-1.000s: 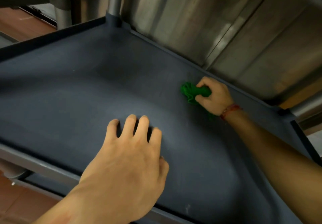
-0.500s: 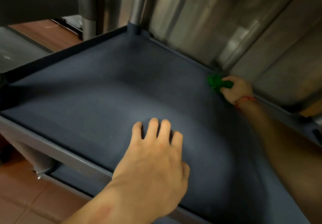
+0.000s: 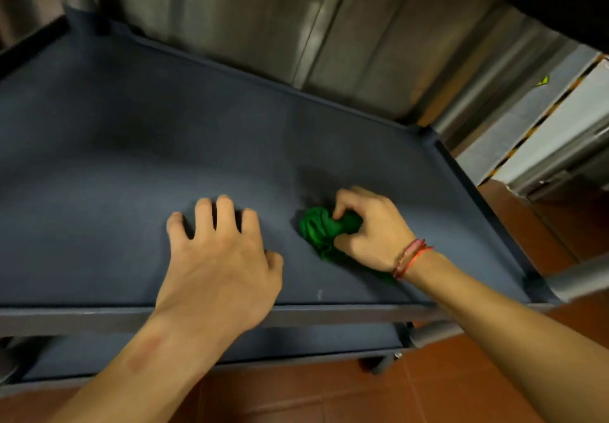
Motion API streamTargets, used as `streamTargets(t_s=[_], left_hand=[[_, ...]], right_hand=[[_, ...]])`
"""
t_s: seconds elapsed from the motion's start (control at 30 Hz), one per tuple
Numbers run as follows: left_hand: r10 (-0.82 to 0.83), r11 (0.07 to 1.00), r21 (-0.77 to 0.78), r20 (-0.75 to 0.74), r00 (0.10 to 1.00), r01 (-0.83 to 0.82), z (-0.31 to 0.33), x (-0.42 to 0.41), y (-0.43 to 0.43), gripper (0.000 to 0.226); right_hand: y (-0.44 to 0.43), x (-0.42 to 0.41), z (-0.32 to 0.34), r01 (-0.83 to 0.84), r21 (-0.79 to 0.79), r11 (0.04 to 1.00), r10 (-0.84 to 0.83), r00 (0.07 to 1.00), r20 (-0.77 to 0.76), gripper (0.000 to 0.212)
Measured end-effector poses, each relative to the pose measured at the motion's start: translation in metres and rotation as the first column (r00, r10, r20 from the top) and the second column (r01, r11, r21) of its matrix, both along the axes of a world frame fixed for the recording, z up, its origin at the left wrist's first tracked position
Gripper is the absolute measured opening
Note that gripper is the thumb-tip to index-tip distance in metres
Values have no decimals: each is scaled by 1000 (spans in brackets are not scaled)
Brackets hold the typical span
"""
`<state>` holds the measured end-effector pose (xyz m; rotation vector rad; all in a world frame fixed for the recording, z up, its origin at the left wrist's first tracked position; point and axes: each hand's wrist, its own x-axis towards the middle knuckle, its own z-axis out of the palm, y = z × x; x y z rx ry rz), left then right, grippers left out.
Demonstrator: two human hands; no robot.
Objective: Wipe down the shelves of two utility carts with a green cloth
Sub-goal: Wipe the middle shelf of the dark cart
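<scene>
**Head view: top shelf mid-wipe, much left to do**

We are working on the dark top shelf (image 3: 131, 146) of one cart, and we place everything against its near rail (image 3: 329, 312). Our right hand (image 3: 372, 231) sits a little way beyond that rail, towards its right end. Its fingers and thumb are curled round the green cloth (image 3: 323, 230). The cloth is bunched into a tight wad and pressed onto the shelf surface, bulging out on the hand's left. A red thread bracelet (image 3: 410, 258) circles that wrist.

Our left hand (image 3: 217, 258) lies palm down just beyond the rail near its middle. Its fingers (image 3: 225, 211) are slightly spread, bent at the tips, and hold nothing. It touches the shelf and seems to steady us. The two hands are near each other but apart.

We judge the task no more than partway done. The shelf shows no streaks we can read, so we cannot tell which parts are wiped. A small pale speck (image 3: 319, 294) just beyond the rail, between the two wrists, looks unwiped. Below the rail a lower shelf (image 3: 296, 343) shows, and we count it as left to do. No second cart is in view, so we count that one as left as well.
</scene>
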<state>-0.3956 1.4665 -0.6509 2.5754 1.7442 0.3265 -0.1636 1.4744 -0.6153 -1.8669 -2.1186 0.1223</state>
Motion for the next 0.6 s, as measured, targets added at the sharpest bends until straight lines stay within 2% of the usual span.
streamTargets(t_s=[0.3,0.47,0.6], left_hand=[[15,997,69,38,999,-18,-5,2,0,42],[19,999,49,27,999,-21,-4,2,1,47],[41,999,13,34,999,-42,-1,4,2,49]], right_hand=[[-51,-13,5,-167,-30,986,163,982,-93,28],[-13,4,0,-91,17,996,93,988,-120,17],[7,13,-2,11,0,1000,-11,993,-120,23]])
